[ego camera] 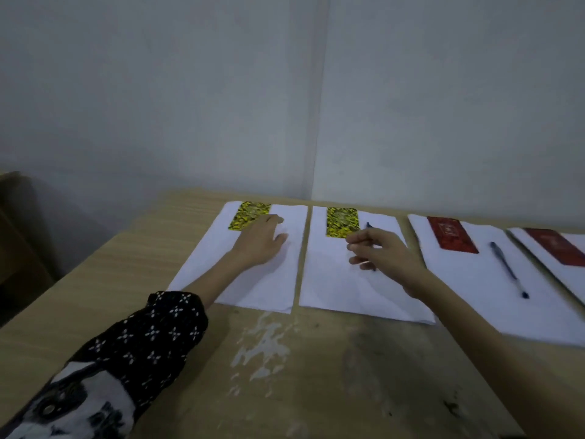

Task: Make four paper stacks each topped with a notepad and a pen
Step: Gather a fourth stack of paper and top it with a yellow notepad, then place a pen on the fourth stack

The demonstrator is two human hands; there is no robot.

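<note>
Pale wood-grain tabletop (95, 280), worn and blotched white near the front edge, carries four white paper stacks in a row along the wall side. On the leftmost stack (253, 280) the left hand (258, 240) lies palm down with fingers straight, its fingertips touching the near corner of a yellow-and-black patterned notepad (250, 215); the forearm stretches across the sheet from a dark sleeve (142, 337) dotted with small white flowers. The right hand (380, 251) hovers over the second stack (342, 289), wrist bent, fingers curled and pinching a dark blue pen (369, 225), whose tip shows just beyond the knuckles beside a second yellow patterned notepad (342, 221). The third stack (474, 296) holds a flat red rectangular notepad (451, 233) and a slim blue pen (508, 269) lying slantwise on the paper, apart from the notepad. The fourth stack (569, 280), cut off by the frame edge, bears another red notepad (557, 247).
</note>
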